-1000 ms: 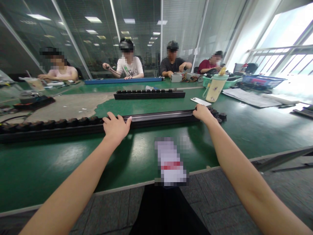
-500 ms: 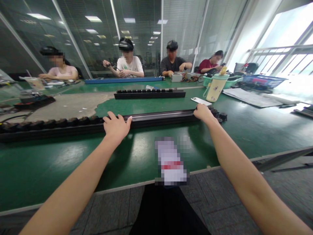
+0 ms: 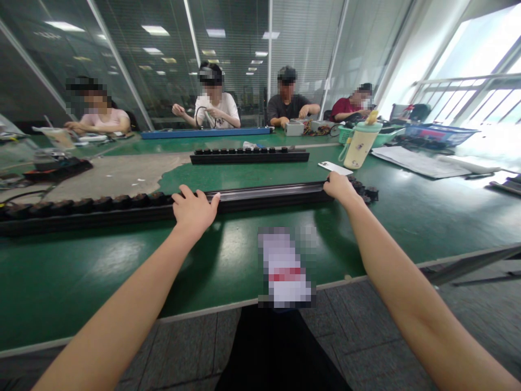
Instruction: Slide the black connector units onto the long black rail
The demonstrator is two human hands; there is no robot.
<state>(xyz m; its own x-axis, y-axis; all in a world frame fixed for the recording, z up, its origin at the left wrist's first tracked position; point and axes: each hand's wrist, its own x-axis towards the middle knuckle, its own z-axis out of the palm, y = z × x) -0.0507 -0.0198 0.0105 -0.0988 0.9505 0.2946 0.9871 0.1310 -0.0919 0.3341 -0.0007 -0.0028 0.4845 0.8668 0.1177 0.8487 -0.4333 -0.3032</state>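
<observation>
A long black rail (image 3: pixel 260 202) lies across the table in front of me. Dark, knob-like black pieces (image 3: pixel 100 203) line its left part, while a bare, shiny channel shows between my hands. My left hand (image 3: pixel 194 207) rests over the rail near its middle, fingers spread. At the rail's right end, my right hand (image 3: pixel 341 187) is closed with its fingers bent over the edge; the fingertips are hidden. Just beyond that hand sit more small black pieces (image 3: pixel 368 192). Close to me, a blurred-out phone-like object (image 3: pixel 285 269) lies at the table edge.
Behind is a shorter black rail (image 3: pixel 250 157) with similar pieces. A yellow tumbler (image 3: pixel 360 146), a white phone (image 3: pixel 334 168) and papers (image 3: pixel 423 161) lie to the right. Several people sit across the green table (image 3: pixel 236 255), near a blue bar (image 3: pixel 207 133) and a grey box (image 3: pixel 293 128).
My hands and the rail stay practically in place. Across the table, the person in the white shirt has shifted their hands, and a loop of dark cable now shows there.
</observation>
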